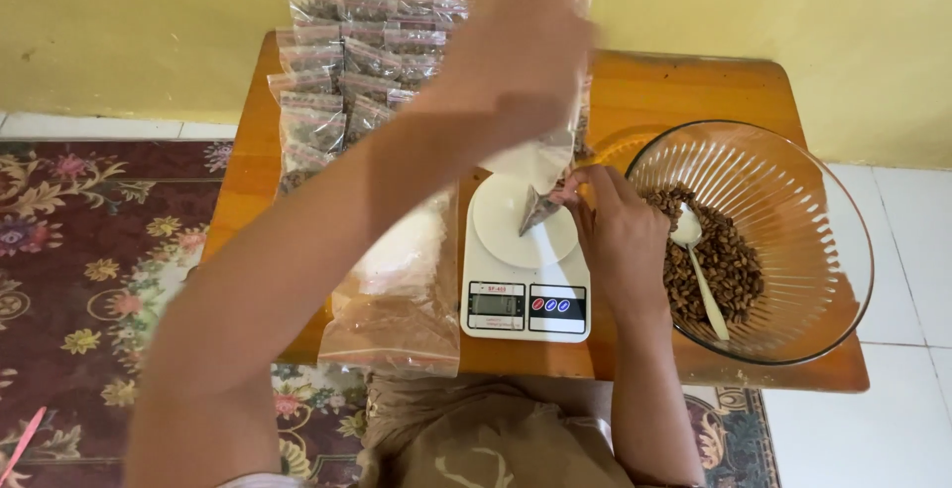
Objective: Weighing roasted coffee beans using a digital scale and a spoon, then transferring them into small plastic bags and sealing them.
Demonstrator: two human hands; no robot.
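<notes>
My left hand (516,57) is raised and blurred above the table, gripping the top of a small clear plastic bag (540,166) that hangs over a white kitchen scale (526,285). My right hand (615,230) pinches the lower corner of the same bag, where a few brown nuts sit, just above the scale's round platform. A large glass bowl (793,181) at the right holds brown nuts (719,265) and a white spoon (694,265).
Several filled, sealed bags (342,61) lie in rows at the table's far left. A stack of empty clear bags (397,300) rests left of the scale. The small wooden table (684,91) stands against a yellow wall, with a patterned carpet (89,250) and white tiles around.
</notes>
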